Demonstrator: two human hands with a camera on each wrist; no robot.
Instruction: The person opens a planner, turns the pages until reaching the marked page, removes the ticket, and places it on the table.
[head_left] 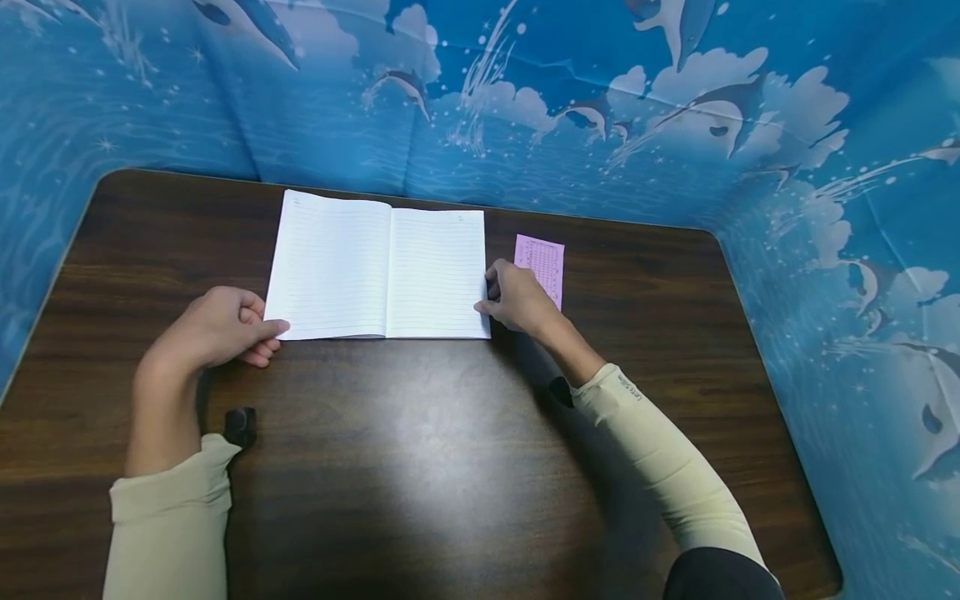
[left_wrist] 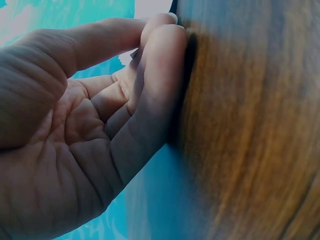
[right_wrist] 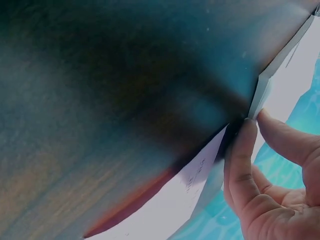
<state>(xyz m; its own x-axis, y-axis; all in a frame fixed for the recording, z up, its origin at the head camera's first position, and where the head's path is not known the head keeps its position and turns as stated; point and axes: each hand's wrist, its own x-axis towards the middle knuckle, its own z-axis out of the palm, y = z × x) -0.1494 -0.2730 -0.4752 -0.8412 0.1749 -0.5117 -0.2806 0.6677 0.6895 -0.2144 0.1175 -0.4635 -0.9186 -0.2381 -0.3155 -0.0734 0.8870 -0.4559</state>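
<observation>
An open notebook [head_left: 328, 271] with blank ruled white pages lies near the back of the dark table. At its lower left corner my left hand [head_left: 217, 327] pinches the pages, thumb on top and fingers beneath. The left wrist view has the left hand [left_wrist: 95, 125] low against the wood, thumb meeting the fingers. My right hand [head_left: 522, 298] holds the notebook's right edge near the lower corner. In the right wrist view, the thumb and forefinger of the right hand [right_wrist: 272, 170] pinch that edge of the notebook [right_wrist: 287, 67].
A pink printed slip of paper [head_left: 542, 260] lies right of the notebook, partly behind the right hand. The brown wood-grain table [head_left: 420, 467] extends toward me. A blue dolphin-print cloth [head_left: 480, 108] hangs along the table's back and sides.
</observation>
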